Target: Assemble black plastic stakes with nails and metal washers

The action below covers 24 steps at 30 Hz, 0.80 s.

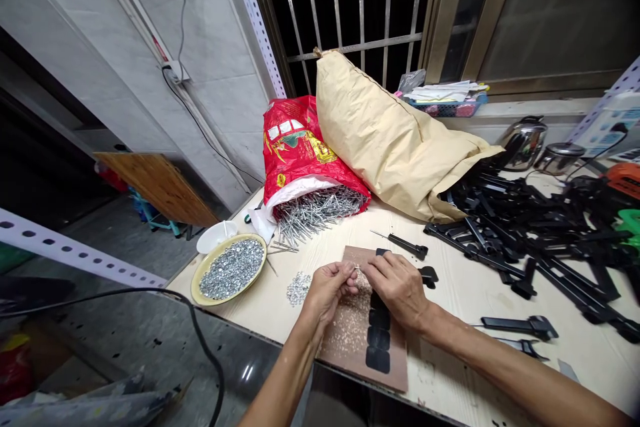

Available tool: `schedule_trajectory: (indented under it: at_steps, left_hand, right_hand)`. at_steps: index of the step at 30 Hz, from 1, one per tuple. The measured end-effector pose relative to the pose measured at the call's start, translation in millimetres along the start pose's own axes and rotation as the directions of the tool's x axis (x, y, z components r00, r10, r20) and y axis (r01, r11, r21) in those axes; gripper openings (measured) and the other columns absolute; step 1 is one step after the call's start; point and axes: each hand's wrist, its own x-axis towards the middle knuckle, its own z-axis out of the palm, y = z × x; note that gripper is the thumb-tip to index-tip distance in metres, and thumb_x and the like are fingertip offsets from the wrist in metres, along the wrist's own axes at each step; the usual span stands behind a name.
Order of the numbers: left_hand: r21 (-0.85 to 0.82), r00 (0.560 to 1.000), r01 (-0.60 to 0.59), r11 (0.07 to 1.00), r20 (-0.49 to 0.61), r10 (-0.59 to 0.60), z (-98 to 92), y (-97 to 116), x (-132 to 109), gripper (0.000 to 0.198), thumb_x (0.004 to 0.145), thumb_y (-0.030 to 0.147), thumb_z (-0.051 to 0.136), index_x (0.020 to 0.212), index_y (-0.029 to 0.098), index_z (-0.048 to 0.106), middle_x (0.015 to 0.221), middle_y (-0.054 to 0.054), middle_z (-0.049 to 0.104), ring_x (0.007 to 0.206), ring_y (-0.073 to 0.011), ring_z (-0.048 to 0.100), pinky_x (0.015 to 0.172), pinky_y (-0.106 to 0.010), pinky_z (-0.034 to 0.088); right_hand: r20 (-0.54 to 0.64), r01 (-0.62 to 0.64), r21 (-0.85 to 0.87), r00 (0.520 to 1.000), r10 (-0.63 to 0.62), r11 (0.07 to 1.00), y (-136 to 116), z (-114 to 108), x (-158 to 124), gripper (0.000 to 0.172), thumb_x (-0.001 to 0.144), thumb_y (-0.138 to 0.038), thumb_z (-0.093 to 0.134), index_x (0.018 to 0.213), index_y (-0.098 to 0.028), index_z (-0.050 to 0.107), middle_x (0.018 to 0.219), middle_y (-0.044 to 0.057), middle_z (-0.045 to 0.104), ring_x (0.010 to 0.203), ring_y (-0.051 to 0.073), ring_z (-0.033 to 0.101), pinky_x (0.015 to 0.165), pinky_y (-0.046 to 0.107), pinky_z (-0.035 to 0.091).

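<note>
My left hand (333,290) and my right hand (397,288) meet above a brown board (343,347) strewn with pale crumbs. Both have their fingertips pinched together, with a small shiny bit showing between them, too small to name. Beneath my right hand, black rounded pads (379,339) lie in a column on the board. A little pile of small metal pieces (299,289) sits left of my left hand. Beyond my right hand lie a black-handled part with a thin metal rod (407,245) and a black piece (429,276) partly hidden by the fingers.
A yellow bowl (200,290) of small metal pieces stands at the left, by a white bowl (213,235). Long metal pins (320,210) spill from a red bag (293,140). A paper sack (390,133) lies near heaped black parts (545,233). A kettle (524,143) stands behind.
</note>
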Motion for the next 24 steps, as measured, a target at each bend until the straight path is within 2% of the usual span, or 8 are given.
schedule_trajectory:
  at_steps: [3,6,13,17,20,24]
  left_hand:
    - [-0.051,1.0,0.012,0.999,0.01,-0.012,1.5,1.2,0.0,0.033,0.056,0.034,0.081,0.063,0.008,0.062,0.058,0.0,0.058,0.046,-0.0045,0.05,0.047,-0.016,0.045]
    - [-0.054,1.0,0.014,0.998,0.001,-0.014,1.2,1.7,-0.2,0.034,0.056,0.034,0.081,0.065,0.007,0.062,0.059,-0.001,0.059,0.046,-0.0044,0.05,0.047,-0.016,0.045]
    - [-0.024,1.0,0.017,1.0,-0.002,-0.018,-0.4,-0.6,-0.2,0.036,0.054,0.036,0.082,0.064,0.007,0.062,0.06,-0.002,0.06,0.046,-0.0048,0.05,0.047,-0.017,0.047]
    - [0.049,0.998,-0.031,0.998,-0.053,0.034,-0.5,-1.5,-0.4,0.037,0.054,0.038,0.081,0.066,0.007,0.064,0.061,-0.003,0.06,0.047,-0.006,0.051,0.047,-0.019,0.048]
    - [0.101,0.993,-0.077,0.992,-0.084,0.085,-0.1,-2.1,-0.6,0.036,0.057,0.04,0.079,0.067,0.008,0.065,0.06,-0.002,0.061,0.046,-0.0063,0.051,0.046,-0.019,0.047]
    - [0.191,0.982,-0.13,0.973,-0.109,0.153,1.4,-2.2,-0.7,0.033,0.062,0.04,0.076,0.067,0.01,0.065,0.056,0.0,0.06,0.045,-0.0077,0.054,0.045,-0.017,0.044]
  right_hand:
    - [-0.027,0.018,-0.046,0.999,-0.019,0.999,-0.6,0.6,1.3,0.019,0.091,-0.014,0.045,0.08,-0.017,0.06,0.074,0.003,0.058,0.072,0.017,0.045,0.068,0.03,0.031]
    - [-0.005,0.018,-0.081,1.0,-0.018,0.997,-0.9,1.8,1.3,0.02,0.09,-0.012,0.044,0.077,-0.017,0.059,0.07,0.003,0.055,0.07,0.017,0.043,0.068,0.03,0.03]
    - [0.021,0.045,-0.093,0.999,-0.043,0.995,-0.9,-2.3,2.8,0.02,0.091,-0.014,0.044,0.077,-0.017,0.058,0.069,0.003,0.054,0.069,0.018,0.042,0.065,0.03,0.028]
    - [0.064,0.035,-0.069,0.997,-0.031,0.997,-1.0,-3.9,2.8,0.021,0.091,-0.013,0.043,0.077,-0.018,0.058,0.07,0.003,0.055,0.069,0.018,0.045,0.063,0.03,0.028]
    - [0.115,-0.094,0.022,0.989,0.091,0.995,-0.7,-2.5,2.1,0.016,0.091,-0.02,0.046,0.08,-0.019,0.058,0.075,0.002,0.057,0.072,0.017,0.049,0.061,0.028,0.029]
    - [0.209,-0.298,0.205,0.944,0.255,0.932,-0.5,-0.8,2.3,0.013,0.091,-0.03,0.048,0.085,-0.021,0.055,0.084,-0.001,0.059,0.071,0.012,0.053,0.054,0.024,0.029]
